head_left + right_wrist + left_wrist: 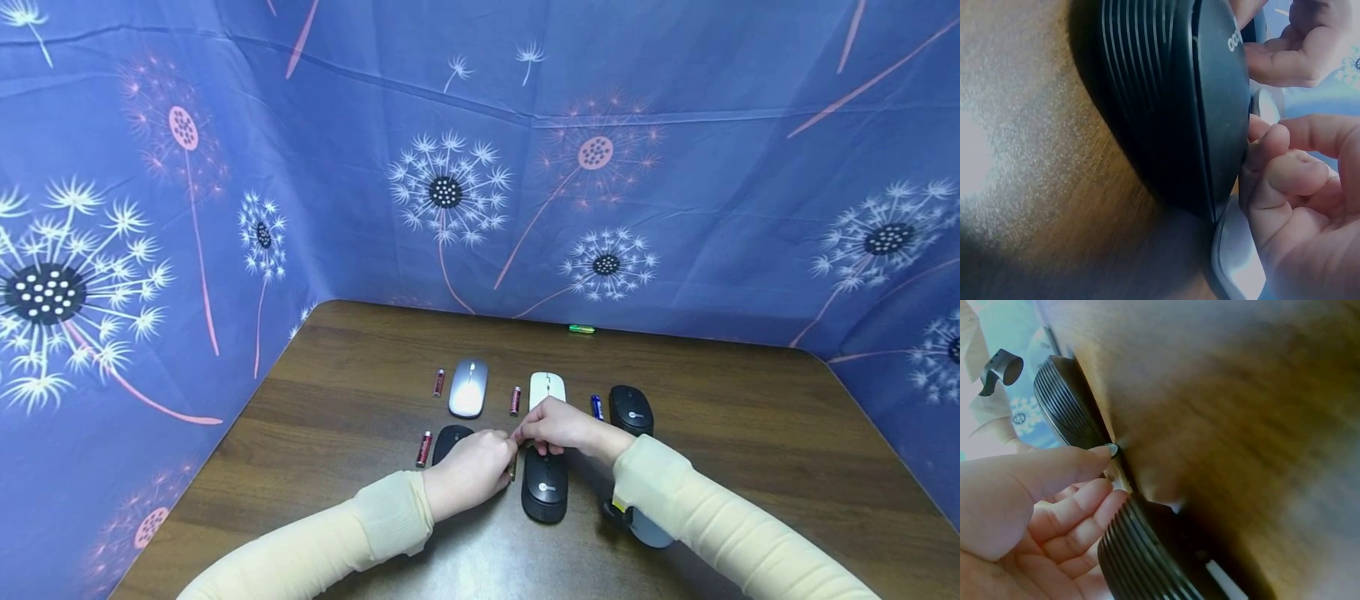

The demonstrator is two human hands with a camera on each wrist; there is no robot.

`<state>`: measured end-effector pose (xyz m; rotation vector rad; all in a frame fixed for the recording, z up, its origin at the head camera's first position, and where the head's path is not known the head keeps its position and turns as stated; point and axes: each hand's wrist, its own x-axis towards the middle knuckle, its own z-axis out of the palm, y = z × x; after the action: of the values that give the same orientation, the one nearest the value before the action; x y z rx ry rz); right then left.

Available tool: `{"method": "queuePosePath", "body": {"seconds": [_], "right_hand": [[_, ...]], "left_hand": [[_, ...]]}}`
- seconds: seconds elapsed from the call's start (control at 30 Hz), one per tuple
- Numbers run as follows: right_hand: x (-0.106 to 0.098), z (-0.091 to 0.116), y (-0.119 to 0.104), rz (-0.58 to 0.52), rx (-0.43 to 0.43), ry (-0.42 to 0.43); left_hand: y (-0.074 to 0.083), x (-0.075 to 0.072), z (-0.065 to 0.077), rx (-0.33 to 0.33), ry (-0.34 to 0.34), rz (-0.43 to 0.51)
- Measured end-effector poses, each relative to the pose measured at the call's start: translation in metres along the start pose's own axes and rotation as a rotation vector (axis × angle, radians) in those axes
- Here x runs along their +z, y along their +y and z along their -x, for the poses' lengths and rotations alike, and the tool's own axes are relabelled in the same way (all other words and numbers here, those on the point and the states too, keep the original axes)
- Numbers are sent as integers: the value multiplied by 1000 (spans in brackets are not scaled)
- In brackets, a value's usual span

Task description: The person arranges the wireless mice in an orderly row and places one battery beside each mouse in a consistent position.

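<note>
My left hand (pixel 474 471) is low over the table with its fingers curled about a slim gold-toned battery (pixel 513 471), mostly covered by the fingers. In the left wrist view the thumb and fingertips close on the battery (pixel 1122 479) between two black mice. My right hand (pixel 562 425) reaches over the top of a black mouse (pixel 545 483), its fingertips meeting those of the left. Its fingers look bent in the right wrist view, but I cannot tell whether they pinch the battery. Another black mouse (pixel 452 440) lies partly behind the left hand.
A silver mouse (pixel 468 389), a white mouse (pixel 547 387) and a black mouse (pixel 631 408) form the back row. Red batteries (pixel 438 382) and a blue battery (pixel 597 407) lie beside mice. A green battery (pixel 582 329) sits at the back edge, by a blue floral curtain (pixel 480 275).
</note>
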<state>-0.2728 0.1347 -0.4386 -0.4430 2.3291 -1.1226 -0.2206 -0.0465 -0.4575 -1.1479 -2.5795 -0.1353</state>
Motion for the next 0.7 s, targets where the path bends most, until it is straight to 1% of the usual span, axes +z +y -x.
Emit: {"method": "queuePosePath", "body": {"seconds": [0.23, 0.4, 0.7], "right_hand": [[0, 1, -2, 13, 5, 4], [-1, 3, -3, 21, 3, -8], [-5, 7, -3, -13, 21, -34]], "left_hand": [[0, -1, -1, 2, -12, -3], [1, -3, 0, -1, -25, 2], [1, -7, 1, -4, -56, 20]]}}
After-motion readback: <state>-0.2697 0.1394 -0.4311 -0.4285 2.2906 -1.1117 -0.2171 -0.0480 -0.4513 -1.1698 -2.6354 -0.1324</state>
